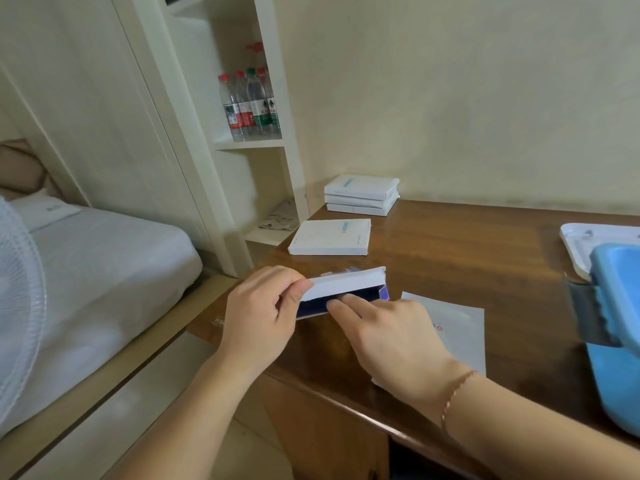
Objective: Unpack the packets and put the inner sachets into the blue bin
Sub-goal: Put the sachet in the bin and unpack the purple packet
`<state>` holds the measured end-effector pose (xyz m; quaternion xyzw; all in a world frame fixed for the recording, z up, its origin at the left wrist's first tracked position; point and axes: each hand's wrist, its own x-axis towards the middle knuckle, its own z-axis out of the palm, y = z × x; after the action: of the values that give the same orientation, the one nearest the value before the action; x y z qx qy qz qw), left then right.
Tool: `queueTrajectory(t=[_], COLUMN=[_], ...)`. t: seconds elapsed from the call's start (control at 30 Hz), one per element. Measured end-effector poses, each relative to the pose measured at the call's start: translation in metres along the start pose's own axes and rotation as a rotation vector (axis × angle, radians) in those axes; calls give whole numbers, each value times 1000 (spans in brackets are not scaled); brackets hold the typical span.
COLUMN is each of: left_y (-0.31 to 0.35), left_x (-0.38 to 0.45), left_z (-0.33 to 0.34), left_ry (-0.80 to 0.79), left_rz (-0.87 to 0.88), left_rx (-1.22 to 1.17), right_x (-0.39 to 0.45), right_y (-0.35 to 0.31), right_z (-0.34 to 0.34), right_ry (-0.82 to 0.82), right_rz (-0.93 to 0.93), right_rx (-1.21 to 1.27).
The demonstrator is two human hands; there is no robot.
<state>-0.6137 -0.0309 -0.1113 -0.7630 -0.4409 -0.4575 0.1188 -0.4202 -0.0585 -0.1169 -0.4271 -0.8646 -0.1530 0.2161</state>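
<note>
- Left hand [258, 306] gripping the left end of an opened white packet [346, 287], thumb pinching its lifted flap, just above the near edge of a wooden desk [467, 258]
- Right hand [388, 330] with fingers straight, fingertips [341, 299] reaching into the packet's dark blue opening
- Silver sachet [457, 327] flat on the desk, partly under the right hand
- Single closed packet [330, 237] behind; stack of three packets [362, 195] at the wall
- Blue bin [620, 341] at the desk's right edge, beside a white tray [581, 244]

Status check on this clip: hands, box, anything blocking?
Left hand grips open box; right hand fingers reach into it. One sachet on desk, blue bin far right. Nothing blocking.
</note>
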Motion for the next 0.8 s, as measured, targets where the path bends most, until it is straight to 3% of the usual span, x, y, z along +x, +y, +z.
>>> queueTrajectory(t=[0.33, 0.53, 0.8], left_y=[0, -2, -16], left_x=[-3, -5, -5], left_z=[-3, -2, -7], left_ry=[-28, -181, -303], left_rz=[43, 179, 142], left_rx=[-65, 44, 109], right_x=[-17, -23, -36], right_y=[-3, 4, -7], right_z=[-7, 1, -1], right_ry=[213, 191, 369], right_rz=[-94, -44, -194], right_rx=[-106, -30, -50])
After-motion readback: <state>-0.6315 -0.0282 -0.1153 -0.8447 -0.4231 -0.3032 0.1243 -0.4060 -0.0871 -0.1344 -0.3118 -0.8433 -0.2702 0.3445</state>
